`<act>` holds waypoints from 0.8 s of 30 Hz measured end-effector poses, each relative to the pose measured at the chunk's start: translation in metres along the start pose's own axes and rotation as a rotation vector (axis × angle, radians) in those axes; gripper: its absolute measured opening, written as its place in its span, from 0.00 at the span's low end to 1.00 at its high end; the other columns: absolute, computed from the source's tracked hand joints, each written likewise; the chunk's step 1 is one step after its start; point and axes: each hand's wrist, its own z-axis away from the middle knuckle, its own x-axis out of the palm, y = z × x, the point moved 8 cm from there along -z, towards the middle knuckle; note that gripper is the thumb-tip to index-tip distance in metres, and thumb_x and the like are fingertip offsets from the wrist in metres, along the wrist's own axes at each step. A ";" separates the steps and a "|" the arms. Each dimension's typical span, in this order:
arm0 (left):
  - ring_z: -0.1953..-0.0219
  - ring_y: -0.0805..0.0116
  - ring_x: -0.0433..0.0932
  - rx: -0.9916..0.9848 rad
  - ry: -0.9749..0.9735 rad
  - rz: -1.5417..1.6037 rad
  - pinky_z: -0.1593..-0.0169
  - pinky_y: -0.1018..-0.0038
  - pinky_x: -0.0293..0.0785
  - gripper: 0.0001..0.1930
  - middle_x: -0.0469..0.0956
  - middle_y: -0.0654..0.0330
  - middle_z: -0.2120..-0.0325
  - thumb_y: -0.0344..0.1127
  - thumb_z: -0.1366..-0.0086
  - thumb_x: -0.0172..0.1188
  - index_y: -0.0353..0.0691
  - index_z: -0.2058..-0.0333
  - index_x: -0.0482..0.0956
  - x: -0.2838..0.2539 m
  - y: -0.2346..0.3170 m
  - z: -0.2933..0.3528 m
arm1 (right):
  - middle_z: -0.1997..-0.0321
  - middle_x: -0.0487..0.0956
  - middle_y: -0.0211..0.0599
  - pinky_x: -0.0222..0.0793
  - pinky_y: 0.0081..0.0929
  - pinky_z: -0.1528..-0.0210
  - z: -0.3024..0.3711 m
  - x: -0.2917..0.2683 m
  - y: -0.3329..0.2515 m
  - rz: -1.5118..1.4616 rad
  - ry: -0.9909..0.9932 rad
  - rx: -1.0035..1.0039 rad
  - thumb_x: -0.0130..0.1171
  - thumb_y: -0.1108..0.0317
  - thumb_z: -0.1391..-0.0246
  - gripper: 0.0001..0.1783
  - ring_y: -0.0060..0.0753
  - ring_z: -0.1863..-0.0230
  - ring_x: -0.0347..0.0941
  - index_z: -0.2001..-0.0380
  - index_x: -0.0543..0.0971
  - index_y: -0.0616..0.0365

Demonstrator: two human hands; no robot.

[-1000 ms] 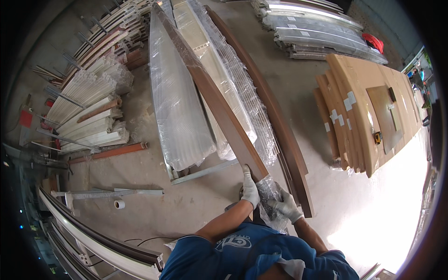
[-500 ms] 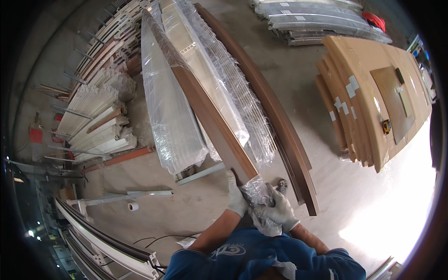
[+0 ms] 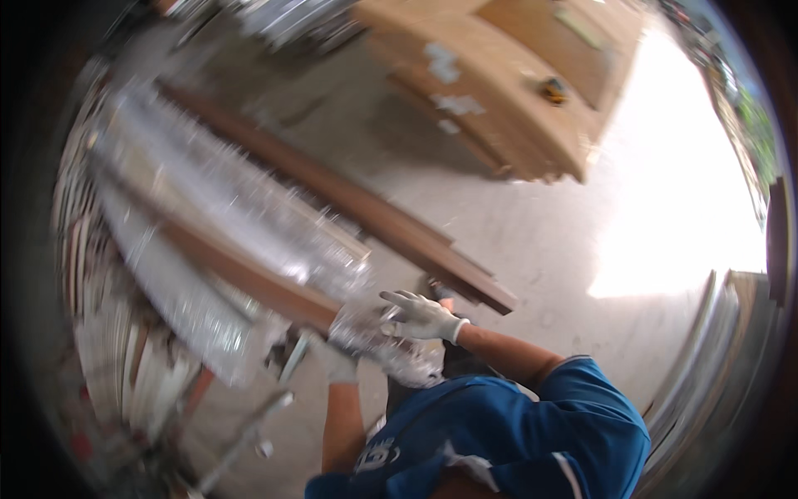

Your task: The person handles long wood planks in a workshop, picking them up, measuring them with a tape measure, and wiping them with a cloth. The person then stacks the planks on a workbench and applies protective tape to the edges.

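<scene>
A long brown board (image 3: 249, 270) slants from the far left toward my body, its near end bunched in clear plastic film (image 3: 407, 358). My left hand (image 3: 336, 361), in a pale work glove, grips that near end from its left side; blur and film partly hide the fingers. Just above the film is my right hand (image 3: 424, 318), gloved the same way, its fingers stretched out and apart. Whether its fingertips touch the film I cannot tell.
Film-wrapped pale profiles (image 3: 179, 291) lie under and beside the board. More brown boards (image 3: 366, 212) run parallel on the right. Large cardboard packages (image 3: 515, 108) stand farther off, a yellow-black tape measure (image 3: 554, 91) on top. Long panels (image 3: 706, 374) lean at the lower right.
The view has swung to the right, so the boards sit farther left and flatter. My right hand has loosened from the film and spread its fingers; my left hand stays at the board's end.
</scene>
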 end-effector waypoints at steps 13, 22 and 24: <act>0.36 0.56 0.69 0.196 0.241 -0.288 0.32 0.60 0.67 0.47 0.70 0.54 0.37 0.76 0.35 0.47 0.41 0.32 0.64 -0.005 0.003 0.007 | 0.29 0.68 0.45 0.69 0.52 0.38 0.033 -0.557 0.175 0.758 1.252 0.335 0.65 0.40 0.46 0.41 0.62 0.36 0.69 0.31 0.68 0.37; 0.44 0.56 0.77 0.253 0.220 -0.152 0.41 0.58 0.77 0.43 0.77 0.54 0.43 0.74 0.33 0.46 0.42 0.36 0.69 -0.013 -0.006 -0.003 | 0.37 0.75 0.51 0.72 0.46 0.42 -0.025 -0.629 0.287 0.545 1.125 0.402 0.67 0.42 0.48 0.41 0.55 0.40 0.75 0.33 0.68 0.41; 0.43 0.57 0.77 0.222 0.187 -0.083 0.40 0.61 0.76 0.38 0.76 0.56 0.42 0.68 0.30 0.50 0.42 0.35 0.68 -0.012 -0.008 -0.005 | 0.46 0.81 0.50 0.75 0.44 0.46 -0.021 -0.624 0.284 0.511 1.131 0.348 0.68 0.47 0.48 0.37 0.50 0.46 0.79 0.37 0.72 0.44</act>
